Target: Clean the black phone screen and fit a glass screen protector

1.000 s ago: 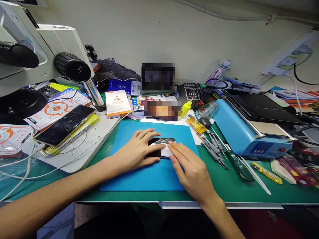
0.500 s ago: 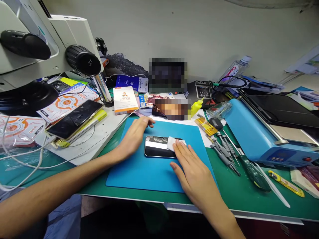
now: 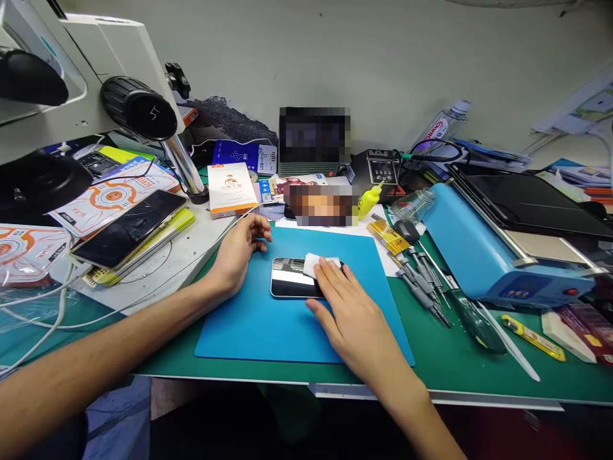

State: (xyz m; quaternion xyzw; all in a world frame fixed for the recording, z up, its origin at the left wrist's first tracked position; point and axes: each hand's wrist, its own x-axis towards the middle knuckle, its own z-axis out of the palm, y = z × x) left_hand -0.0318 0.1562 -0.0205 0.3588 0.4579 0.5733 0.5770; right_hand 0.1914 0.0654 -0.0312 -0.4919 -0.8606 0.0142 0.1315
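Note:
A smartphone [image 3: 290, 287] with a glossy, reflective screen lies face up on the blue mat [image 3: 258, 332]. My right hand [image 3: 352, 313] holds a folded white wipe [image 3: 312, 263] down on the phone's right part, fingers stretched over it and thumb apart. Some of the wipe and the phone's right end are hidden under the fingers. My left hand [image 3: 237, 255] rests at the mat's left side, beside the phone and not touching it. Its fingers curl loosely, apart, with nothing visible in them.
A microscope [image 3: 138, 105] stands at the left, near another phone [image 3: 131, 230] on a stack. To the right are several screwdrivers [image 3: 421, 287], a blue machine [image 3: 483, 255], a green-handled tool [image 3: 479, 322] and a yellow cutter [image 3: 534, 337]. A yellow bottle [image 3: 368, 201] stands behind the mat.
My right hand and the wipe have slid slightly left across the phone. My left hand has drawn back left, its fingers more curled. The whole view has shifted a little.

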